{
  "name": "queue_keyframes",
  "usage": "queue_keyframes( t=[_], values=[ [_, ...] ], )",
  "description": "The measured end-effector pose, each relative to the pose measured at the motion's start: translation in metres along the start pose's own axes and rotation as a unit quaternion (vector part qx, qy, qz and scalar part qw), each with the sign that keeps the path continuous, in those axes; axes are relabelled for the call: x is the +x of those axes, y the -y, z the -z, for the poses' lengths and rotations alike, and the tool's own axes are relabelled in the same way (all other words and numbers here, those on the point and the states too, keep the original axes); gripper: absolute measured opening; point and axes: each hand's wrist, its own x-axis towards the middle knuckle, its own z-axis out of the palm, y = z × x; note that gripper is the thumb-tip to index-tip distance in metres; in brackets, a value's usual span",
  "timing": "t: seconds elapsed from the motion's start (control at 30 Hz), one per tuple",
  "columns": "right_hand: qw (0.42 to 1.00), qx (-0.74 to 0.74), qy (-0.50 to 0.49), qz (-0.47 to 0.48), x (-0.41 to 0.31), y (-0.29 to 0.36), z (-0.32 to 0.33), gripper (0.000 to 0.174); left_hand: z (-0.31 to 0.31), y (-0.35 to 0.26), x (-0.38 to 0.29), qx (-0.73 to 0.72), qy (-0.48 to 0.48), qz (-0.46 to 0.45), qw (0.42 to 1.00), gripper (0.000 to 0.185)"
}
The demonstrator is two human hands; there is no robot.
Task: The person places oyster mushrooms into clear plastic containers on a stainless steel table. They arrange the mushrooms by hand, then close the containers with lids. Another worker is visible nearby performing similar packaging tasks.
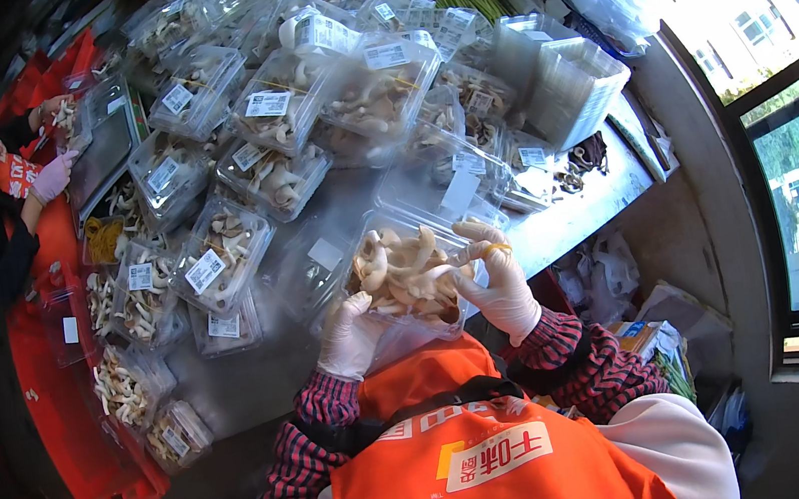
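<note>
An open clear plastic clamshell box (pixel 447 326) of pale oyster-type mushrooms (pixel 402 268) is before me at the table's front edge. Its hinged lid seems raised on the far side, bearing a blank-looking label (pixel 460 192). My left hand (pixel 348 338), in a thin white glove, grips the box's near left side, with the fingers partly hidden beneath. On the right, my gloved right hand (pixel 499 285) pinches a mushroom stem (pixel 441 274) at the box's right side. A yellow rubber band (pixel 496 247) loops around a finger of that hand.
Labelled mushroom boxes (pixel 267 108) are heaped across the metal table (pixel 236 384). Nested empty boxes (pixel 568 91) stand at the right. Rubber bands (pixel 104 239) fill a small tub at left. A co-worker's gloved hand (pixel 53 178) is beside a scale (pixel 101 141), near red crates (pixel 84 442).
</note>
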Motion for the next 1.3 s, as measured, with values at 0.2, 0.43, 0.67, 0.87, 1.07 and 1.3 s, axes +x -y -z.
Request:
queue_keyframes(
  t=[0.2,0.43,0.67,0.87,1.07,1.3],
  values=[
    [0.913,0.273,-0.125,-0.278,-0.024,-0.064,0.043,0.01,0.002,0.002,0.0,-0.04,0.036,0.026,0.998,0.065],
    [0.845,0.314,-0.329,-0.281,0.003,-0.158,0.138,0.026,-0.001,0.003,-0.004,-0.038,0.013,0.024,0.999,0.069],
    [0.873,0.358,-0.079,-0.32,-0.026,-0.14,0.084,0.032,0.005,0.004,-0.01,-0.066,0.019,0.03,0.997,0.074],
    [0.82,0.493,0.179,-0.231,-0.028,-0.058,0.042,0.053,0.003,0.004,-0.015,-0.03,0.051,0.028,0.998,0.08],
    [0.777,0.549,0.164,-0.261,-0.01,-0.027,0.016,0.053,-0.004,0.0,-0.019,-0.052,0.036,-0.001,0.998,0.084],
    [0.795,0.513,0.201,-0.253,-0.001,-0.004,0.009,0.05,-0.005,-0.012,-0.032,0.013,0.054,-0.039,0.998,0.083]
  ],
)
